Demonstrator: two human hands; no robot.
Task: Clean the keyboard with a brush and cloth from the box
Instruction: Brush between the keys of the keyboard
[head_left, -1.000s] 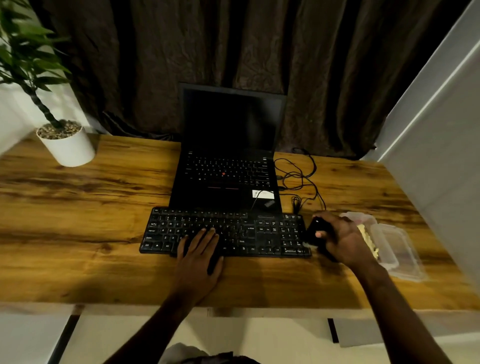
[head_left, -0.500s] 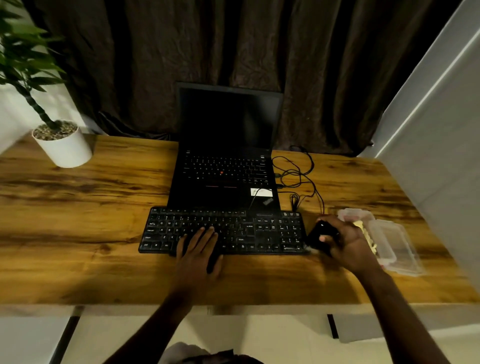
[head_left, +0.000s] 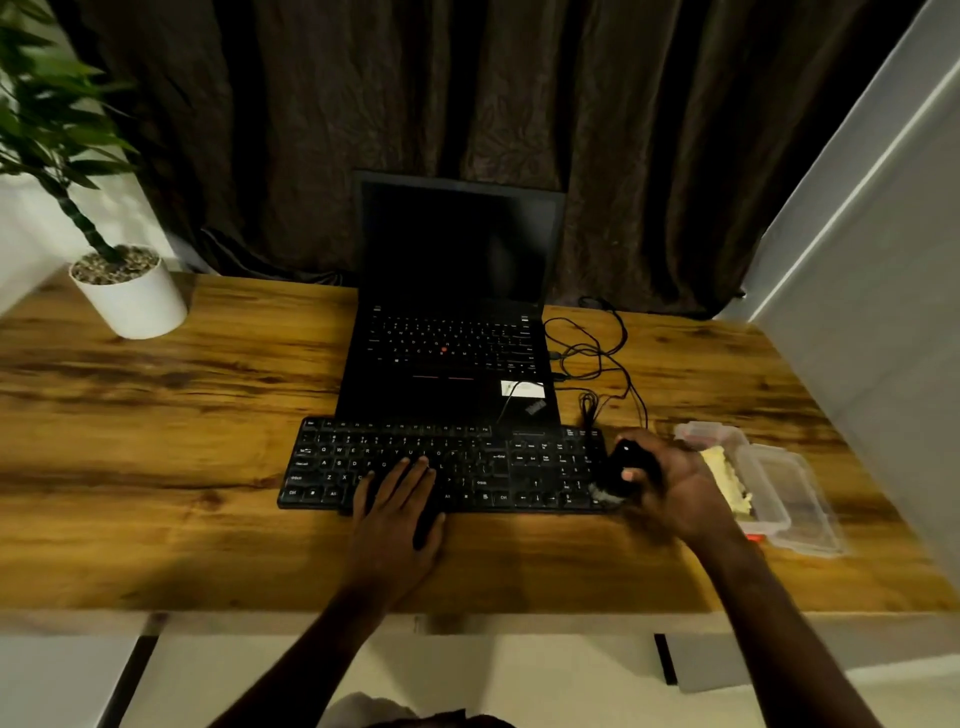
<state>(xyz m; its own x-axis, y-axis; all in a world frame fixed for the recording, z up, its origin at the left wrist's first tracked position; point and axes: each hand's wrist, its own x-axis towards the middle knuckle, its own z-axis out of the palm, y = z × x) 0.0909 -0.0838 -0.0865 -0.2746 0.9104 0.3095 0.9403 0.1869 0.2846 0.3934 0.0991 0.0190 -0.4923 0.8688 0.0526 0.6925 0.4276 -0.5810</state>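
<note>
Brushing step, prob. right at its start. My right grip (head_left: 675, 488) is clenched round the black brush (head_left: 621, 470), thumb across the front. The pale bristles point down & inward at the near right corner of the keyboard (head_left: 519, 467); touching the keys or just above, can't tell. My left grip (head_left: 400, 514) is released, fingers straight & flat on the letter keys w/ the palm over the near edge, pinning the keyboard down, well inward of the brush.

Nxt move, as I judge it: sweep the bristles over the number pad toward the left grip, row by row, w/ light pressure so the keys don't get pushed. The left grip should come off the keys once the brush gets that far. Cloth comes after: the yellow cloth (head_left: 724, 478) sits in the clear box (head_left: 701, 434) just outside my right grip, lid open, so an easy reach.

Table (head_left: 156, 415) is brown wood-grain, keyboard near its front edge. Just beyond the keyboard is an open black laptop (head_left: 452, 358), screen dark. Loose black cables (head_left: 597, 353) lie beyond the right grip. White plant pot (head_left: 132, 301) is far out past the left grip, at the back corner. Dark curtain (head_left: 467, 104) behind, pale wall (head_left: 883, 260) on the right. Light is dim.
</note>
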